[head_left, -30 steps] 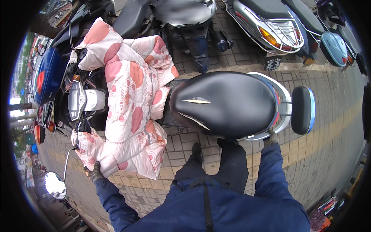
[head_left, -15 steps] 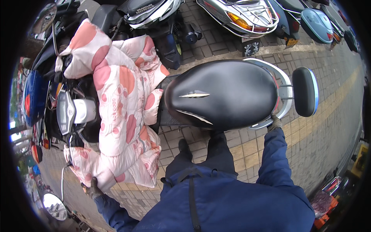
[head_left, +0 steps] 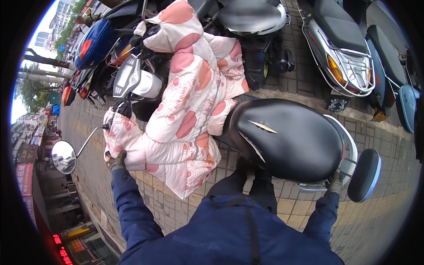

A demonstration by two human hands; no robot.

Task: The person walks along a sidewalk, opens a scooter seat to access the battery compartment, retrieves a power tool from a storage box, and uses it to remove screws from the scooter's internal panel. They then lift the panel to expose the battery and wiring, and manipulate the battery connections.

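Stretching ahead at twelve o'clock, the scooter has its long axis running roughly ten to four, dashboard to backrest. At ten o'clock the left hand grips the quilted cover by its near front corner; what lies beneath is hidden. The right hand, at two o'clock and nearer the seat, is closed on the rear rail.

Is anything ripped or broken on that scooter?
Yes. Its black seat has two long tears near the end closest to the pink-patterned cover. They look odd because pale material shows through the smooth black covering.
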